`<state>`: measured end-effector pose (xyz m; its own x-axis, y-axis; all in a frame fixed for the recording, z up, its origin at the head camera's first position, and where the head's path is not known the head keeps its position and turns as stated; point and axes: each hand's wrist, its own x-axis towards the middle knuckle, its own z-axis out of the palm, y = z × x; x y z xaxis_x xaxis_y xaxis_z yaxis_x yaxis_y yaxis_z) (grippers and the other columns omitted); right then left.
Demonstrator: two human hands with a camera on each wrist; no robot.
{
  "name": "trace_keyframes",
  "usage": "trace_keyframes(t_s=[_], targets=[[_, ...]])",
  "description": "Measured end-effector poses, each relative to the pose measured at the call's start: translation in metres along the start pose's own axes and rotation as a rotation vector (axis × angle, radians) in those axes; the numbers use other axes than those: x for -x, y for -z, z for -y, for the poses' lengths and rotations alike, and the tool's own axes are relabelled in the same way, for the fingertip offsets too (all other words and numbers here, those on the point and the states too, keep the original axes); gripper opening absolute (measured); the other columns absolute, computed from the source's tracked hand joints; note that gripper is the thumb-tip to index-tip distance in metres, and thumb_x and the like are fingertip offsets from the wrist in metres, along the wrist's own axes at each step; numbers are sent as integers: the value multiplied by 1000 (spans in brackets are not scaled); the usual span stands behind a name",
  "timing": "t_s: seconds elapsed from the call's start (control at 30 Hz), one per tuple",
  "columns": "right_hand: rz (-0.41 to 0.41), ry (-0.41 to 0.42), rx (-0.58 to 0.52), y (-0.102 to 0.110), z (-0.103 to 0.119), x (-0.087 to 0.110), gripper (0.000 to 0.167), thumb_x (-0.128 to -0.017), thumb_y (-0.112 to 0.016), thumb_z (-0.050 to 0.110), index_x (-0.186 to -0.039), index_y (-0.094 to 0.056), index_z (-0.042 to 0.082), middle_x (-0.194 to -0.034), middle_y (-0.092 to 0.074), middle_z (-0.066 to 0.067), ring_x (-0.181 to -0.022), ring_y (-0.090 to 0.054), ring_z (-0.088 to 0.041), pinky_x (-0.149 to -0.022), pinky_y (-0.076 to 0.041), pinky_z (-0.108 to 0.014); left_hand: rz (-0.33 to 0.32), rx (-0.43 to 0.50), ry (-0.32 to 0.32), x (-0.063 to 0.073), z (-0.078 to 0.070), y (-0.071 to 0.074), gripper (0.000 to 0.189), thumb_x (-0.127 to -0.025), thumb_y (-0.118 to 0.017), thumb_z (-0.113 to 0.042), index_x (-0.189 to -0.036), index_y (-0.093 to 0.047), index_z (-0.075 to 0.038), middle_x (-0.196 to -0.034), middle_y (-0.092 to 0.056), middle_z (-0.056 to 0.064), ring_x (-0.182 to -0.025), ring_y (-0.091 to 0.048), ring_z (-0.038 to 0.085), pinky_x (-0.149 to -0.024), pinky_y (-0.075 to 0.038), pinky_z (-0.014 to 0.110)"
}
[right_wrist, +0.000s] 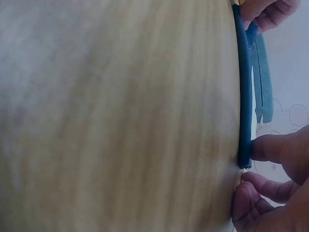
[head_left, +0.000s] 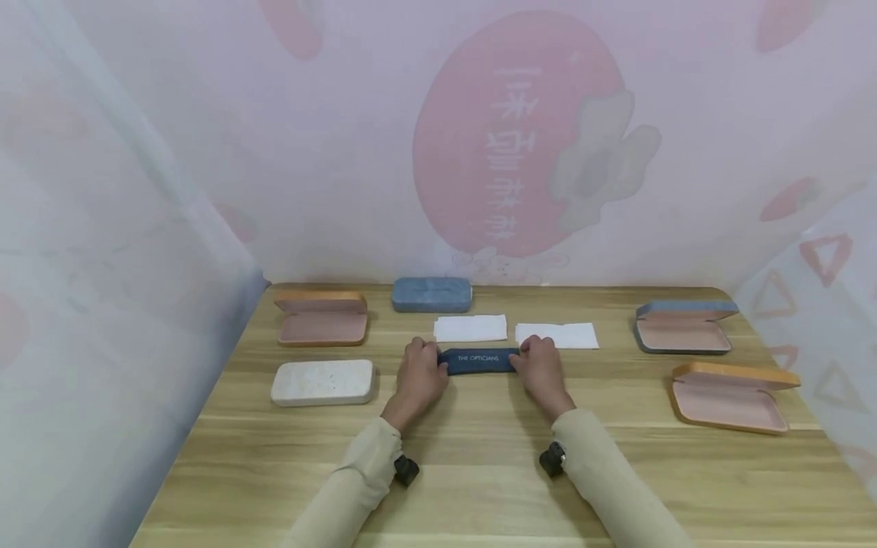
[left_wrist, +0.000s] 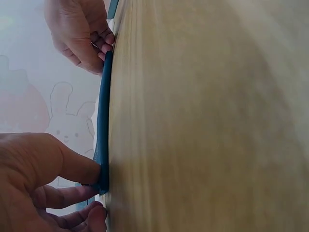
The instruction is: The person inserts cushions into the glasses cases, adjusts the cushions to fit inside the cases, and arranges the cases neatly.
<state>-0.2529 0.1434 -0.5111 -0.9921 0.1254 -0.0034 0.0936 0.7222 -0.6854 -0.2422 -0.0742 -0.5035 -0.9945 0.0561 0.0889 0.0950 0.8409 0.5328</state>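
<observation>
A dark blue folded cloth (head_left: 478,361), printed "THE OPTICIANS", lies as a narrow strip on the table between both hands. My left hand (head_left: 420,378) pinches its left end; in the left wrist view the thumb (left_wrist: 79,166) lies against the cloth with the fingers behind it. At the other end, my right hand (head_left: 540,374) holds the corner between thumb and fingers. The right wrist view shows that thumb (right_wrist: 270,147) against the cloth's edge. Just behind the strip lie two folded white cloths, one on the left (head_left: 470,328) and one on the right (head_left: 558,335).
A closed blue glasses case (head_left: 432,295) stands at the back, and a closed white case (head_left: 323,383) lies on the left. Open are an orange case (head_left: 322,327) at back left, a blue-grey case (head_left: 685,335) and another orange case (head_left: 729,403) on the right.
</observation>
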Motion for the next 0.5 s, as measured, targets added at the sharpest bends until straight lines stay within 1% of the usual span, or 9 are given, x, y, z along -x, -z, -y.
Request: trace_keyframes(t_s=[0.1,0.23,0.33,0.43,0.5], targets=[[-7,-1,14,-2,1,1,27,-91,-74,14,-107,-66,-6,-107,-57,-22,-97,-57,-34,-86,-50,-47,0,3,10,-1,1,-2,12,-90,-70,-7,-99,-70,1,-107,-59,16,-104,-57,32,-87,-52,48],[-25,1,17,-3,2,3,25,-90,-74,14,-106,-69,-5,-106,-57,-21,-96,-57,-33,-84,-50,-46,-23,15,-9,-2,2,-4,8,-87,-71,-5,-94,-71,-2,-101,-60,13,-99,-59,31,-84,-53,47],[-55,29,-3,-5,-1,3,18,-89,-75,11,-100,-71,-4,-101,-57,-19,-93,-56,-30,-81,-49,-43,-41,44,-33,-1,2,-4,6,-86,-72,-4,-91,-70,-4,-95,-61,11,-92,-59,29,-80,-52,45],[-79,56,-32,-6,-3,2,12,-88,-75,9,-92,-73,-2,-97,-58,-16,-90,-56,-28,-79,-48,-41,-54,80,-67,0,2,-3,9,-84,-74,-2,-90,-69,-6,-91,-64,9,-86,-62,27,-77,-53,43],[-74,46,-48,-5,-5,2,11,-88,-76,9,-90,-73,0,-97,-60,-15,-91,-57,-27,-80,-48,-41,-48,112,-81,0,2,-3,10,-83,-75,-2,-90,-68,-7,-89,-68,8,-84,-64,25,-76,-54,42]])
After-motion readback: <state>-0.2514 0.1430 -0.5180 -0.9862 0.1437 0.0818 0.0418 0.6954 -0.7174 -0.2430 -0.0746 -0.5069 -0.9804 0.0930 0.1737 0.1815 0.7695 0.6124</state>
